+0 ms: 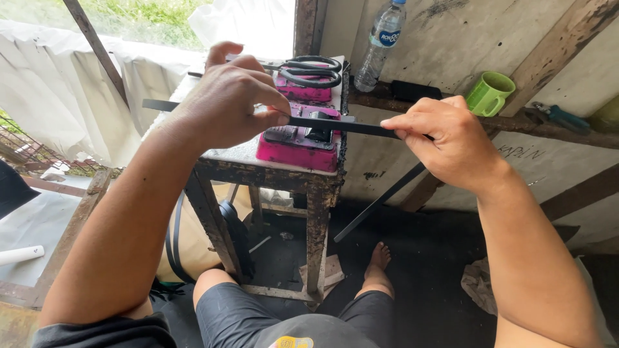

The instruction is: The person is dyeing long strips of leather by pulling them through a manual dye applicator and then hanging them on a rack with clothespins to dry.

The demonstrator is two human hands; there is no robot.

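A long black flat strap (351, 127) runs level across a pink device (300, 145) on a small worn stand (309, 177). My left hand (225, 103) pinches the strap just left of the device. My right hand (448, 138) grips the strap on the right, and past that hand it bends down toward the floor. The strap's left end sticks out beyond my left hand. Black scissors (309, 71) lie on a second pink block (303, 90) at the back of the stand.
A clear plastic water bottle (380, 45) and a green mug (489, 93) stand on a wooden ledge along the wall, with a teal-handled tool (558, 117) further right. White sheeting (71, 84) hangs at the left. My bare foot (379, 258) rests on the dark floor.
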